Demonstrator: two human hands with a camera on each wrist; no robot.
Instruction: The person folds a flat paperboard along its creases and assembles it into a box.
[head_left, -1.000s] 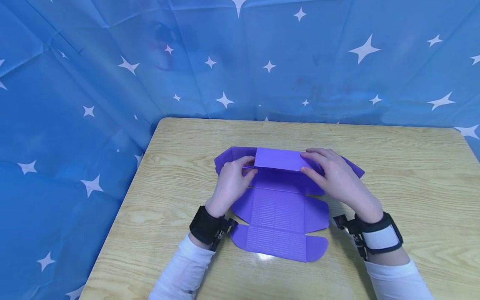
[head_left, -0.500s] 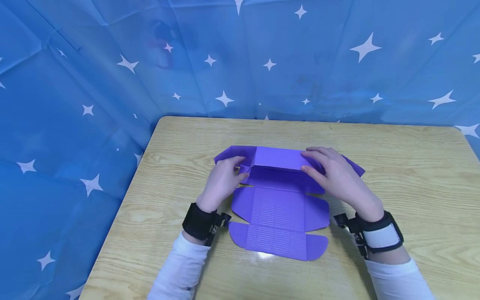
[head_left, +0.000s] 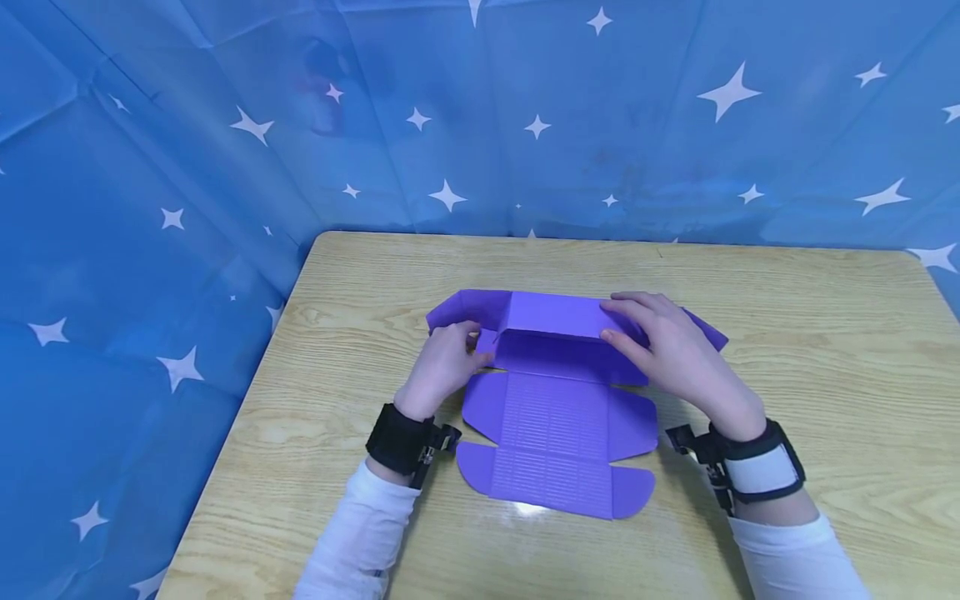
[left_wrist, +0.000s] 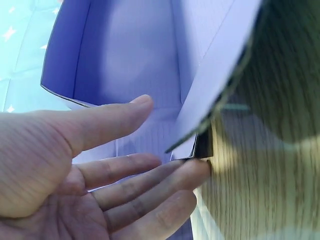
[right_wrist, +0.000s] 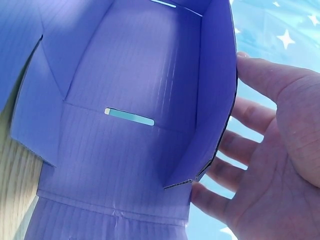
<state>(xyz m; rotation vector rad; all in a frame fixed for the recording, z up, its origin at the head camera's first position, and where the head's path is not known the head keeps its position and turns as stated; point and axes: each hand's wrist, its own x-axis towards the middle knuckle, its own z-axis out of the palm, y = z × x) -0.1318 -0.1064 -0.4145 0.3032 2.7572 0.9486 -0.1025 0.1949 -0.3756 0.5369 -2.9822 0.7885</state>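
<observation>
A purple cardboard box blank (head_left: 558,417), partly folded, lies on the table with its far panel (head_left: 555,314) raised and side flaps spread. My left hand (head_left: 442,362) is at the far left corner by a side flap. In the left wrist view its thumb (left_wrist: 117,120) lies apart from the other fingers, whose tips reach the edge of a folded flap (left_wrist: 215,85). My right hand (head_left: 667,346) rests on the right end of the raised panel. In the right wrist view its extended fingers (right_wrist: 235,147) touch the panel's outer side.
The pale wood table (head_left: 315,417) carries the cardboard. Behind it and at the left hangs a blue cloth (head_left: 480,150) with white stars. Black straps (head_left: 401,439) with small cameras sit on both wrists. A narrow slot (right_wrist: 130,117) cuts through the cardboard.
My left hand has drawn back to the left, off the raised panel's left end, and moved slightly down to the side flap. The right hand stays in place on the cardboard.
</observation>
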